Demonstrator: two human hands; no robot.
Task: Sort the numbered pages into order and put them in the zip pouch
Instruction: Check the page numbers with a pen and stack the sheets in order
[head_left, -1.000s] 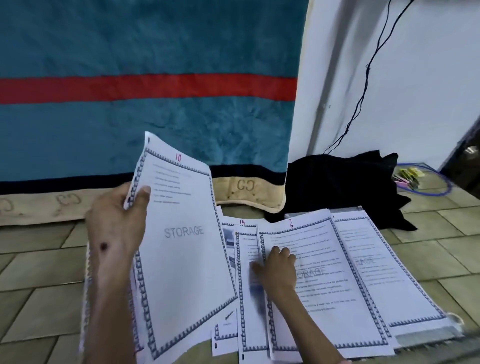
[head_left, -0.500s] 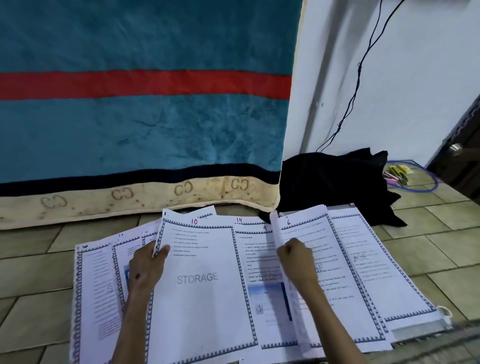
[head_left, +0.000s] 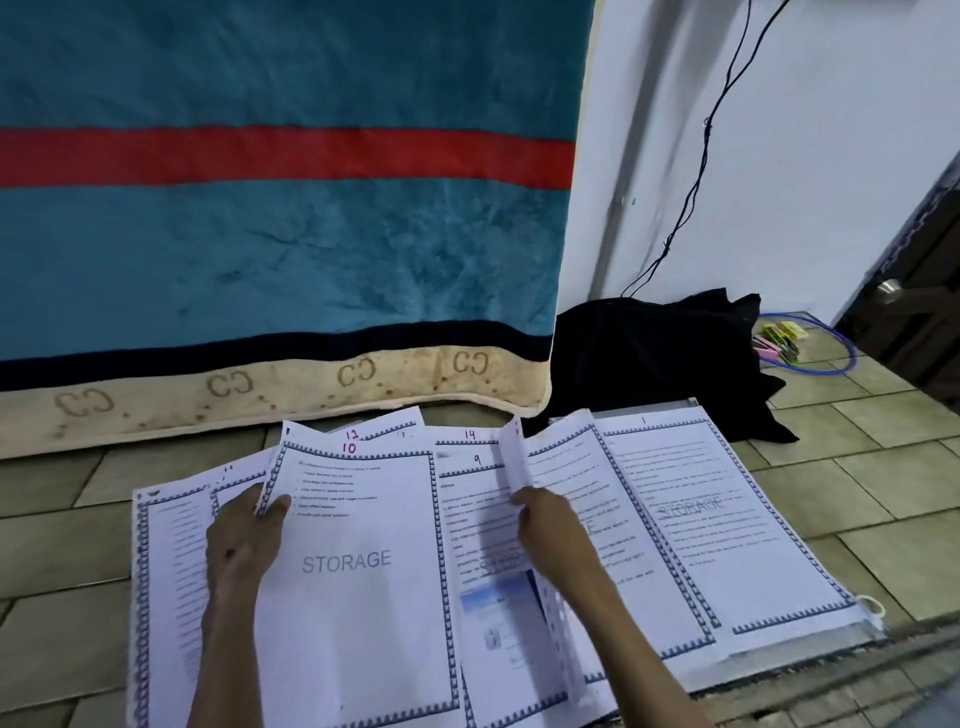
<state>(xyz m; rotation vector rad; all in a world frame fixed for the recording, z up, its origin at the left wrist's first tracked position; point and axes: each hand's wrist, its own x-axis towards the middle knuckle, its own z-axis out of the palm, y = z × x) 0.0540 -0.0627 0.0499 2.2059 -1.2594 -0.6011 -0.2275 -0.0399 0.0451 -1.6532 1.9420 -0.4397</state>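
Numbered white pages with blue borders lie fanned out on the tiled floor. My left hand (head_left: 244, 540) pinches the left edge of page 10 (head_left: 358, 571), marked STORAGE, which lies over other sheets. Page 12 (head_left: 374, 428) peeks out behind it. My right hand (head_left: 550, 525) pinches the left edge of a page (head_left: 571, 462) and lifts it, curling it upward. Beneath it show page 9 (head_left: 475, 499) and page 14 (head_left: 457, 435). Page 1 (head_left: 717, 519) lies at the far right on a clear zip pouch (head_left: 810, 642), whose edge and white pull show at the right.
A teal blanket (head_left: 285, 234) with a red stripe hangs straight ahead. A black cloth heap (head_left: 660, 353) sits by the white wall, with a black cable above it. A blue hoop (head_left: 826, 358) and coloured pegs lie at the back right. A dark door (head_left: 924, 270) stands at the far right.
My left hand brought page 10 down from the air onto the spread. My right hand took the left edge of page 6 and raised it, uncovering page 9.
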